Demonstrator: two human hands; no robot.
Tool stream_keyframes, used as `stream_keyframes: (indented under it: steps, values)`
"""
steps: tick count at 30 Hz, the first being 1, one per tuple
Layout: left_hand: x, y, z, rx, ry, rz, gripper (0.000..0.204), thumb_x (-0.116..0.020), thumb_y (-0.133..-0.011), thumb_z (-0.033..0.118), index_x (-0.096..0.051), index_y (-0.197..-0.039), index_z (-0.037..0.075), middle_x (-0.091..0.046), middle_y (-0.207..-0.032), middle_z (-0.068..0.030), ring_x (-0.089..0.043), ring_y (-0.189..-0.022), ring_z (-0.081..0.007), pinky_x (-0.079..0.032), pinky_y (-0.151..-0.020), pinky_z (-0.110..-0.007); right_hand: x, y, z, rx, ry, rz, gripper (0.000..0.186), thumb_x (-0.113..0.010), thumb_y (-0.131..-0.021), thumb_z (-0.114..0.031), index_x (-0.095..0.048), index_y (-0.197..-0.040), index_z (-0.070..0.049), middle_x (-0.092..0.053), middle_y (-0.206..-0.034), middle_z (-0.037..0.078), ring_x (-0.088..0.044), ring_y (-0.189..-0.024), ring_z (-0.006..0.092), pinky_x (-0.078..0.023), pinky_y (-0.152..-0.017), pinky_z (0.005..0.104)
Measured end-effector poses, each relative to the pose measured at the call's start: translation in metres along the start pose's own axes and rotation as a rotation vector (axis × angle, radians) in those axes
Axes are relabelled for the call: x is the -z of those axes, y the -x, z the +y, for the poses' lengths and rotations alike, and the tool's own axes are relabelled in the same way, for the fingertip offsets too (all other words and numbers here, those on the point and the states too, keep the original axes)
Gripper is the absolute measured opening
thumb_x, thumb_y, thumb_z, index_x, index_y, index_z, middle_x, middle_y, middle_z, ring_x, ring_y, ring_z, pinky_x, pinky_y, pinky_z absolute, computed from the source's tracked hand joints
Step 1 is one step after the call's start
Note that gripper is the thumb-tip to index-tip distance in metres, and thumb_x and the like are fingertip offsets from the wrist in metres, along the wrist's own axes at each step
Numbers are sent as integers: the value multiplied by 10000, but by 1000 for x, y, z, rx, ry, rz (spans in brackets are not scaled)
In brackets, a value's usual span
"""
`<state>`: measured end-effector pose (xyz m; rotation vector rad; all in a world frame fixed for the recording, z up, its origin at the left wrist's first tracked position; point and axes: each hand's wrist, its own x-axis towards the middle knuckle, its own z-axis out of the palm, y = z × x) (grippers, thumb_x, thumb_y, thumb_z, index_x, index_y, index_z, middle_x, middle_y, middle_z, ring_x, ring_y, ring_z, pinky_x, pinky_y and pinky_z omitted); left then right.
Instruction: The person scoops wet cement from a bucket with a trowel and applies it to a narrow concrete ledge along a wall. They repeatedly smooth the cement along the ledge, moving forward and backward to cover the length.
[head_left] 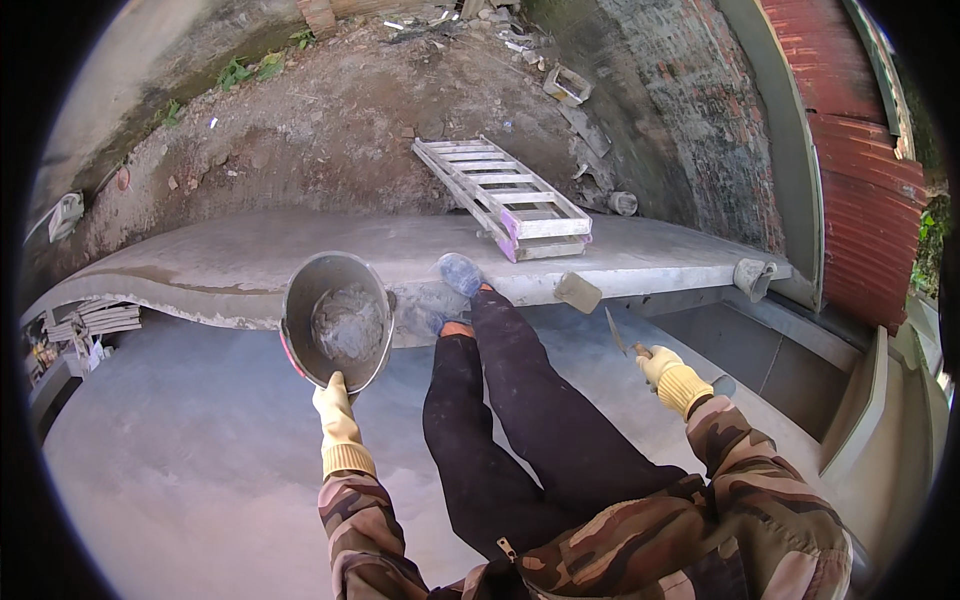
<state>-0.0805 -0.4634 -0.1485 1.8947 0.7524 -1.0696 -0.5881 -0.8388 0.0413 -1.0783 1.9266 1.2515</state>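
My left hand (340,415), in a pale yellow glove, is closed on the near rim of a dark bucket (312,278). The bucket tilts so that its inside shows, with wet grey mortar (348,322) at the bottom. Out to the right, my gloved right hand (665,372) grips the handle of a trowel (615,332), its narrow blade pointing up and away from me. Hand and trowel are apart from the bucket. My feet, in bluish covers, rest at the edge of a grey concrete ledge (190,262).
A paint-marked ladder (515,187) lies across the ledge and onto the dirt beyond. A flat rectangular piece (578,292) sits at the ledge's edge, and a grey container (752,278) stands farther right. A recessed opening (745,350) lies beyond my right hand. Rough walls (690,110) enclose the yard.
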Motion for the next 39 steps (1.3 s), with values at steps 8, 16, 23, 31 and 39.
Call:
stream_keyframes:
  steps: [8, 16, 23, 31, 39]
  values:
    - [-13, 25, 24, 50, -65, -1, 447, -626, -1099, 114, -591, -1544, 87, -699, -1409, -92, -748, -1122, -254, -675, -877, -409, -23, -14, 43, -67, -169, -16, 507, -620, -1082, -433, -729, -1314, 5, -794, -1104, 208, -798, -907, 349, -612, -828, 465]
    - [-69, 10, 7, 112, -125, 70, 245, -664, -1082, 182, -666, -1301, 70, -740, -1112, -75, -717, -916, -225, -650, -842, -415, -47, -137, 30, 6, -140, 32, 537, -588, -1084, -482, -767, -1298, -23, -754, -1307, 264, -717, -1247, 427, -564, -1048, 512]
    - [-144, 17, 30, 49, -258, -24, 392, -621, -1106, 164, -591, -1495, 135, -712, -1351, -51, -738, -1087, -233, -632, -918, -451, -67, -259, -5, 98, -234, -160, 480, -693, -1050, -432, -731, -1417, -125, -773, -1189, 156, -735, -1091, 327, -561, -992, 488]
    - [-243, 30, 59, -83, -346, -65, 442, -626, -1098, 102, -581, -1537, 120, -699, -1417, -107, -742, -1180, -289, -654, -970, -496, 4, -337, 34, 115, -235, -303, 553, -711, -1034, -543, -717, -1464, -195, -767, -1328, 125, -723, -1220, 359, -535, -1069, 557]
    - [-316, 52, 68, -161, -373, -125, 443, -656, -1086, 127, -589, -1522, 87, -702, -1417, -103, -750, -1163, -281, -674, -932, -462, 36, -395, 94, 64, -273, -230, 701, -797, -967, -604, -709, -1472, -127, -739, -1429, 177, -712, -1304, 387, -538, -1111, 560]
